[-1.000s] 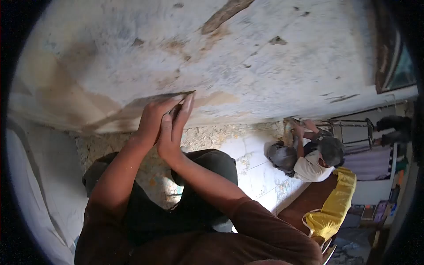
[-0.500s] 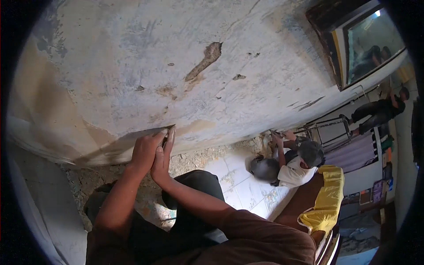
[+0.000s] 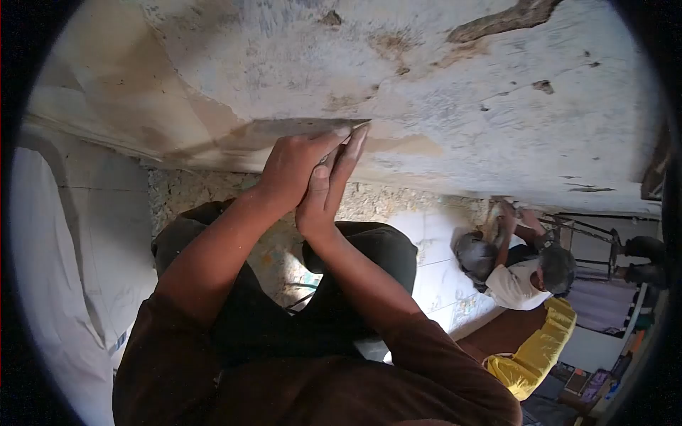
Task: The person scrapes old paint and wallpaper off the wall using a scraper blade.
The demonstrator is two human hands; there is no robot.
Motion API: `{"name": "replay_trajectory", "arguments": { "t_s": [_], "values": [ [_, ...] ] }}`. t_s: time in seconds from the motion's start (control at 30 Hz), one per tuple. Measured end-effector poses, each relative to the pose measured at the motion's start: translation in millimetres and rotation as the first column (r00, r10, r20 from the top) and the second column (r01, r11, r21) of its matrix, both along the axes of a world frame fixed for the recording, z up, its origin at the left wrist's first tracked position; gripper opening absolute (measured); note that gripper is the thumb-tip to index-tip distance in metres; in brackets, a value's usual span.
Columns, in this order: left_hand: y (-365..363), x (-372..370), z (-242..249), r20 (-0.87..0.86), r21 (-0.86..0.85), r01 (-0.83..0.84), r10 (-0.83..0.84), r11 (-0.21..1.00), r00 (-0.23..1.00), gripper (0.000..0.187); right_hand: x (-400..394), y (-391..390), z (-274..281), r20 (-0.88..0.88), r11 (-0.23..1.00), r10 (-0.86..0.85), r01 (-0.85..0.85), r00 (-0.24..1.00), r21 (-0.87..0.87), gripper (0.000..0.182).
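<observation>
My left hand (image 3: 297, 167) is closed, its fingertips against the lower part of the pale, patchy wall (image 3: 270, 78). Pressed up to it, my right hand (image 3: 332, 186) has its fingers stretched toward the same spot and its thumb folded across. A thin, pointed edge shows at the fingertips, but the thing between the hands is mostly hidden. Beside the fingertips runs a dark shadow, and a smooth tan patch (image 3: 408, 145) lies just to their right on the wall.
Rough, broken ground (image 3: 202, 181) runs along the wall's foot, with white floor tiles (image 3: 433, 245) to the right. There a person in a pale shirt (image 3: 522, 284) crouches at the wall. A yellow cloth (image 3: 540, 351) drapes over brown furniture. A metal frame (image 3: 597, 238) stands behind.
The view has shifted, so the wall marks, the crouching person and my hands sit farther right. My hands stay together at about the same place on the wall.
</observation>
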State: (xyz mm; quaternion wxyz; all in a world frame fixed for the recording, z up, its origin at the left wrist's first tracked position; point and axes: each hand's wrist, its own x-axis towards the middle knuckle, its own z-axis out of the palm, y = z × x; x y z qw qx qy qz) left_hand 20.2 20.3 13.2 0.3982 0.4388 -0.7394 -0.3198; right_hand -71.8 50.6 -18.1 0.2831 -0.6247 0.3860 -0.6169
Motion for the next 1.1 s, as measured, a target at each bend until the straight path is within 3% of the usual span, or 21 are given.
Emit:
{"name": "replay_trajectory", "arguments": {
  "t_s": [0.03, 0.07, 0.17, 0.3, 0.4, 0.47, 0.57, 0.67, 0.77, 0.83, 0.9, 0.97, 1.03, 1.1],
  "values": [
    [-0.1, 0.8, 0.7, -0.091, -0.042, -0.002, -0.001, 0.999, 0.996, 0.048, 1.3, 0.5, -0.9, 0.017, 1.0, 0.001, -0.001, 1.0, 0.015, 0.072],
    [-0.4, 1.4, 3.0, -0.054, 0.04, -0.002, 0.004, 0.999, 0.999, 0.051, 1.9, 1.2, -2.0, 0.02, 1.0, -0.011, 0.011, 1.0, 0.028, 0.072],
    [-4.9, -2.6, -2.5, -0.085, 0.017, -0.002, 0.004, 1.0, 0.996, 0.051, 3.1, -3.3, -5.3, 0.058, 0.998, -0.045, 0.042, 0.997, 0.042, 0.071],
    [-11.5, -9.3, -5.2, -0.029, 0.053, 0.044, -0.042, 0.998, 0.999, 0.049, -0.7, -3.4, 1.4, 0.096, 0.992, -0.103, 0.094, 0.99, 0.089, 0.07],
    [-7.3, -7.2, -0.4, 0.018, 0.043, 0.047, -0.048, 0.998, 0.999, 0.047, -1.7, 0.6, 0.6, 0.083, 0.995, -0.054, 0.047, 0.995, 0.084, 0.071],
    [0.8, -3.1, 1.7, -0.082, -0.006, -0.042, 0.042, 0.999, 0.996, 0.045, 2.9, 3.7, 1.1, 0.099, 0.996, -0.03, 0.022, 0.995, 0.081, 0.071],
    [-0.1, 0.8, -7.5, -0.071, -0.023, -0.08, 0.078, 0.997, 0.994, 0.045, 8.5, 2.8, -1.7, 0.121, 0.997, -0.026, 0.017, 0.992, 0.071, 0.072],
    [-7.0, 1.0, -11.1, -0.039, 0.031, -0.007, 0.008, 0.999, 0.999, 0.044, 5.7, 2.4, 1.1, 0.001, 0.994, -0.02, 0.02, 1.0, 0.111, 0.07],
    [-9.9, 2.9, -1.2, 0.049, 0.024, 0.024, -0.025, 0.999, 0.998, 0.044, 8.1, 1.7, -1.3, 0.124, 0.995, -0.016, 0.003, 0.992, 0.102, 0.069],
    [-4.4, 4.5, 2.3, 0.006, 0.033, -0.002, 0.002, 0.999, 1.0, 0.044, 9.4, 2.7, -4.9, 0.185, 0.994, -0.025, 0.005, 0.982, 0.108, 0.072],
    [-2.9, -0.9, -0.4, -0.027, 0.058, -0.008, 0.009, 0.998, 1.0, 0.044, 5.3, 3.2, -4.0, 0.126, 0.993, -0.048, 0.033, 0.991, 0.114, 0.072],
    [-6.1, -4.8, -4.9, -0.138, -0.094, -0.072, 0.058, 0.993, 0.989, 0.03, 7.1, 3.8, -1.1, 0.077, 0.991, -0.063, 0.054, 0.995, 0.122, 0.073],
    [-9.2, -4.9, -5.1, -0.055, -0.08, -0.049, 0.045, 0.996, 0.997, 0.032, 9.2, 1.5, 0.6, 0.112, 0.989, -0.095, 0.081, 0.989, 0.125, 0.073],
    [-11.3, -13.6, -1.0, -0.151, -0.117, -0.05, 0.031, 0.992, 0.988, 0.028, 5.1, -0.8, 1.5, 0.156, 0.986, -0.106, 0.084, 0.982, 0.145, 0.072]
  ]
}}
